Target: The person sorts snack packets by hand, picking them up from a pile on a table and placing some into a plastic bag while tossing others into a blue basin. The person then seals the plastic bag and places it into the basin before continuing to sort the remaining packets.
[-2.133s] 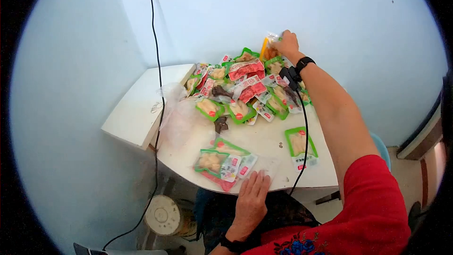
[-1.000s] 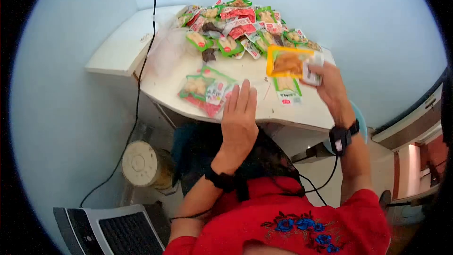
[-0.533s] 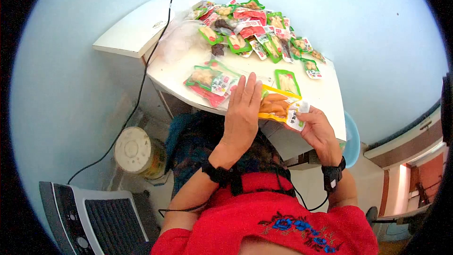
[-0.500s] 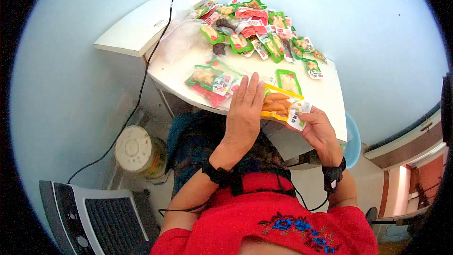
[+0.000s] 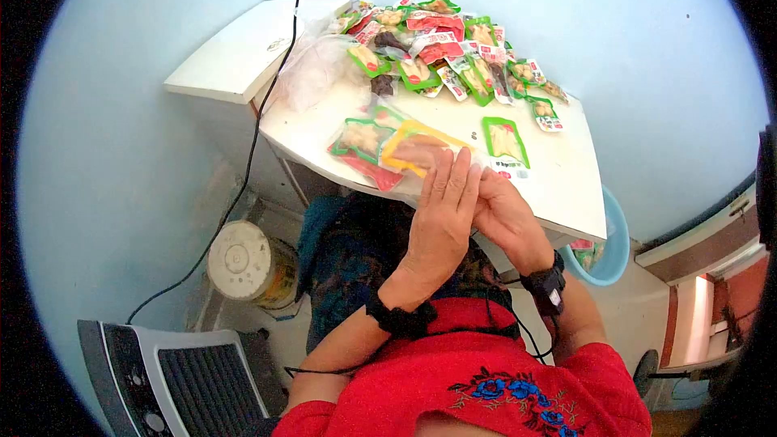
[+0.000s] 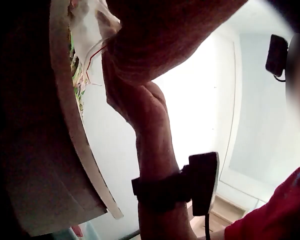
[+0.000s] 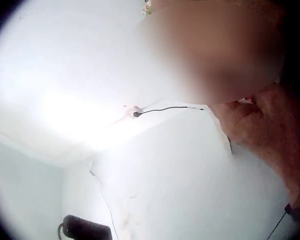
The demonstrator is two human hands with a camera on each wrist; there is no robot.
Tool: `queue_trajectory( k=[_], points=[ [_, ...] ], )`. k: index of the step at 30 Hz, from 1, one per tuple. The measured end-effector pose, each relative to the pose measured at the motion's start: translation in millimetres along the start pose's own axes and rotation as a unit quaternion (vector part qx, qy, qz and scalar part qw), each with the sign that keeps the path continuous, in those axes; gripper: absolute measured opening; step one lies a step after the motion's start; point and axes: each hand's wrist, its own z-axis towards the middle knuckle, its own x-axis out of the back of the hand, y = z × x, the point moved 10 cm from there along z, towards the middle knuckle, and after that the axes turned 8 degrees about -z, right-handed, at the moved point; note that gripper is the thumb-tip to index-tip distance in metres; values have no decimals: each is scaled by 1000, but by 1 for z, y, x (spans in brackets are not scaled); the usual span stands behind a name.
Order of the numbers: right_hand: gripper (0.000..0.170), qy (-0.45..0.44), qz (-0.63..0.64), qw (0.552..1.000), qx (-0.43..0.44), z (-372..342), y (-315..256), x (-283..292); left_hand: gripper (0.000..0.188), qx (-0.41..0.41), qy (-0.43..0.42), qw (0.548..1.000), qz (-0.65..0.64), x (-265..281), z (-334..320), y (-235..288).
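Note:
In the head view a yellow-edged packet point(image 5: 414, 147) lies slanted across green-edged packets point(image 5: 362, 137) and a red one point(image 5: 374, 171) at the table's front edge. Clear plastic shows around its right end. My left hand point(image 5: 439, 231), fingers straight and side by side, rests over that end. Beside and partly behind it, my right hand point(image 5: 511, 220) holds the packet's right end; its fingertips are hidden. In the left wrist view my left hand point(image 6: 165, 40) looms dark above my right hand point(image 6: 145, 112).
A heap of packets point(image 5: 441, 48) covers the table's back. One green-edged packet point(image 5: 505, 142) lies apart at the right. A clear bag point(image 5: 312, 73) and black cable point(image 5: 257, 133) are at the left. A blue basin point(image 5: 615, 247) stands right of the table, a lidded bucket point(image 5: 239, 257) lower left.
My right hand has brought the yellow-edged packet from the heap to the table's front, then leftward over the green-edged packets. The hands now overlap, my left hand still with straight fingers.

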Motion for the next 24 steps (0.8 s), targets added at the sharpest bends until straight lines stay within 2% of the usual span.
queue_trajectory(
  k=[2,6,7,8,9,12,14,16,18,21,24],
  points=[
    [31,-13,76,997,-11,13,8,-1,57,4,-6,1000,-9,0,1,2],
    [24,-92,114,989,18,31,12,-8,59,20,5,999,-28,4,0,-1],
    [25,-86,-101,987,91,27,-1,-11,60,18,9,999,-36,6,-1,-1],
    [25,-74,-311,934,158,19,-13,-20,60,16,11,999,-44,8,-1,-2],
    [26,-55,-503,834,217,11,-19,-30,60,11,12,999,-44,9,-3,-1],
    [27,-60,-281,941,180,26,-1,-18,59,-2,5,999,-42,10,-5,1],
    [29,-39,-133,982,127,26,6,-27,57,-14,2,999,-36,8,-8,2],
    [30,-37,-2,996,84,33,17,-28,57,-18,2,999,-38,6,-11,0],
    [33,-58,116,989,67,61,33,-14,57,-21,-3,999,-43,5,-11,-2],
    [29,27,10,996,80,79,39,8,59,-14,-27,998,-54,4,-13,-7],
    [22,132,64,989,19,81,50,21,65,-8,-73,996,-54,3,-16,-6]
  ],
)
